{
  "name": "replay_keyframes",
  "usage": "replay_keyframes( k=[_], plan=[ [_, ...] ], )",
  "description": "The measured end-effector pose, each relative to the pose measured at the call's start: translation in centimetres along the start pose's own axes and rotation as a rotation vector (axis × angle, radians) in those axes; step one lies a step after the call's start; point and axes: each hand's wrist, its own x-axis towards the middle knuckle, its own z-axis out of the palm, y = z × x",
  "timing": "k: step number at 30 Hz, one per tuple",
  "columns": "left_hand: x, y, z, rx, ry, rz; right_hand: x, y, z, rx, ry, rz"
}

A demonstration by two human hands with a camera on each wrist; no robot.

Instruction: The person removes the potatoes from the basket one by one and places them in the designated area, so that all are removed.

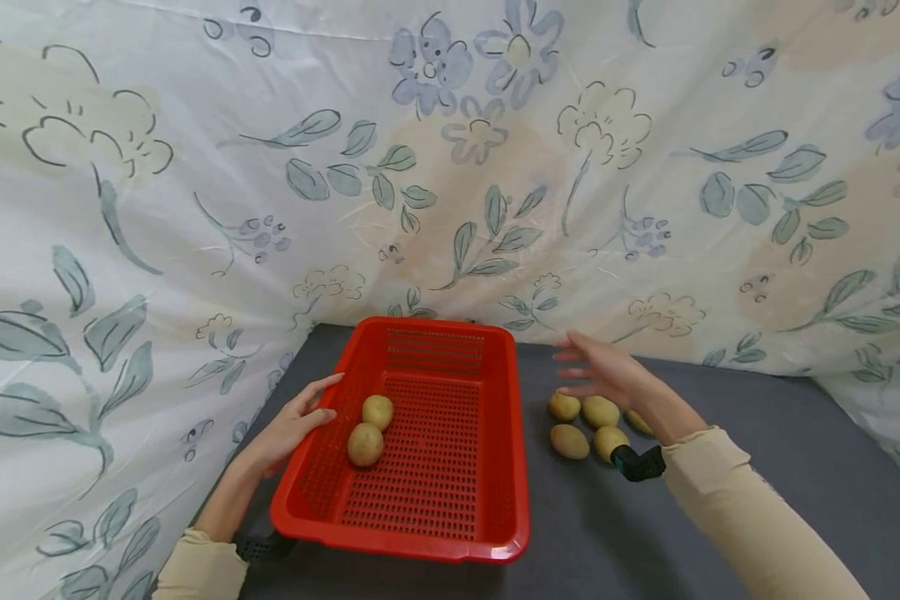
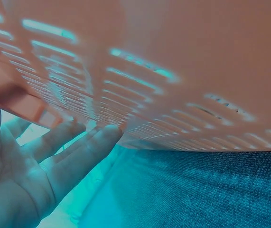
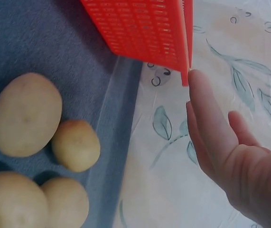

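Note:
A red plastic basket [image 1: 501, 467] with slotted walls stands on the dark table, holding two potatoes [image 1: 366, 444] near its left side. My left hand [image 1: 294, 427] is at the basket's left rim. In the left wrist view, its extended fingers [image 2: 85, 156] lie along the outside of the slotted wall; whether they press on it I cannot tell. To the right of the basket, my right hand [image 1: 603, 372] is raised above a group of several potatoes [image 1: 569, 442], fingers loosely extended and holding nothing. The right wrist view shows these potatoes [image 3: 27, 115] lying close together below the hand.
Dark grey cloth [image 1: 772, 450] covers the table. A white floral sheet [image 1: 495, 192] hangs behind it and along the left. Black straps with wrist devices [image 1: 640, 463] are on both forearms.

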Motion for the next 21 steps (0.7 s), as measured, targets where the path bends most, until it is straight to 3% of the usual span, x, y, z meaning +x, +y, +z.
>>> replay_keyframes(
  k=[6,21],
  plan=[
    [0.0,-0.1,-0.1,-0.001,-0.015,0.008,0.9,-0.5,0.9,0.030,0.030,0.011],
    [0.0,0.0,-0.1,0.002,-0.005,0.000,3.1,-1.8,3.2,0.033,0.004,0.000]
  ],
)
